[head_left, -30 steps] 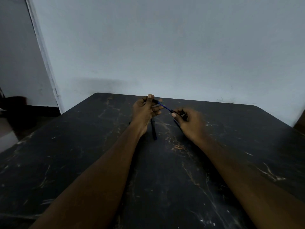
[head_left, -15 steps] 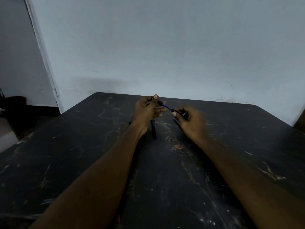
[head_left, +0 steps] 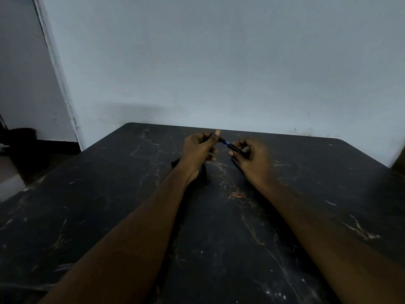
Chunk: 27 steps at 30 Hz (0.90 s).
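Note:
Above the far middle of the black table [head_left: 109, 205], both my hands hold a thin pen with a blue shaft [head_left: 226, 143]. My left hand [head_left: 198, 148] grips the pen's left end between thumb and curled fingers. My right hand [head_left: 252, 157] pinches a dark cap or barrel piece [head_left: 234, 148] at the pen's right end. Only a short blue stretch shows between the two hands. Most of the pen is hidden inside the fingers.
A dark pen [head_left: 205, 174] lies on the table just under my left wrist, and another dark tip [head_left: 175, 162] pokes out left of that hand. A blue-tinted stick [head_left: 235, 163] lies under my right hand. A pale wall [head_left: 219, 62] stands right behind the table.
My hands have come closer together; the blue stretch of pen visible between them has grown much shorter as the dark piece in my right hand slid along it toward my left hand.

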Each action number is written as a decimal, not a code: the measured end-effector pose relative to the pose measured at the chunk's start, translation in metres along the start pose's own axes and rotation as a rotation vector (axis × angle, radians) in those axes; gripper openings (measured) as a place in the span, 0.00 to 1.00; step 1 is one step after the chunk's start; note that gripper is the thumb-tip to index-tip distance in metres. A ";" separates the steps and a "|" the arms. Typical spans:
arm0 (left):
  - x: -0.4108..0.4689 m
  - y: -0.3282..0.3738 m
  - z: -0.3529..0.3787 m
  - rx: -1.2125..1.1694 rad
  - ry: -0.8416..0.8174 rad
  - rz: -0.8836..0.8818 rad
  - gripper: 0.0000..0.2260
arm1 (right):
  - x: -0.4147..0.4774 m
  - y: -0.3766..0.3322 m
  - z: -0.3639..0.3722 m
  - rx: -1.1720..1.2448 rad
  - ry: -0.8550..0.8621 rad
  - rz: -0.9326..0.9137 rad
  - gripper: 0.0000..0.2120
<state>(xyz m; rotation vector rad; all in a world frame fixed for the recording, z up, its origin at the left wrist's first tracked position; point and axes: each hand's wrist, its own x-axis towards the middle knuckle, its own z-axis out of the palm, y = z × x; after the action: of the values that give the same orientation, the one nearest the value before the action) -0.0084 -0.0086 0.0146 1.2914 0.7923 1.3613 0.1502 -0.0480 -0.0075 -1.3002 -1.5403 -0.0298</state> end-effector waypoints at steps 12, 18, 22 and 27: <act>0.006 -0.009 -0.004 0.020 -0.039 0.004 0.14 | 0.000 0.001 0.000 0.007 0.011 0.016 0.03; 0.006 -0.004 -0.006 -0.191 -0.163 -0.041 0.13 | 0.000 0.000 -0.001 -0.006 0.026 0.002 0.05; 0.007 -0.004 -0.003 -0.234 -0.090 -0.068 0.10 | 0.000 -0.003 0.000 -0.017 0.031 -0.017 0.06; 0.009 -0.007 -0.002 -0.167 -0.025 -0.071 0.13 | -0.001 -0.004 -0.002 -0.002 0.038 -0.019 0.04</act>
<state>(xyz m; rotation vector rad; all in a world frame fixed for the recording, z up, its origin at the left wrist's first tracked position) -0.0075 0.0018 0.0102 1.1373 0.6860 1.3227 0.1485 -0.0511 -0.0052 -1.2801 -1.5204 -0.0680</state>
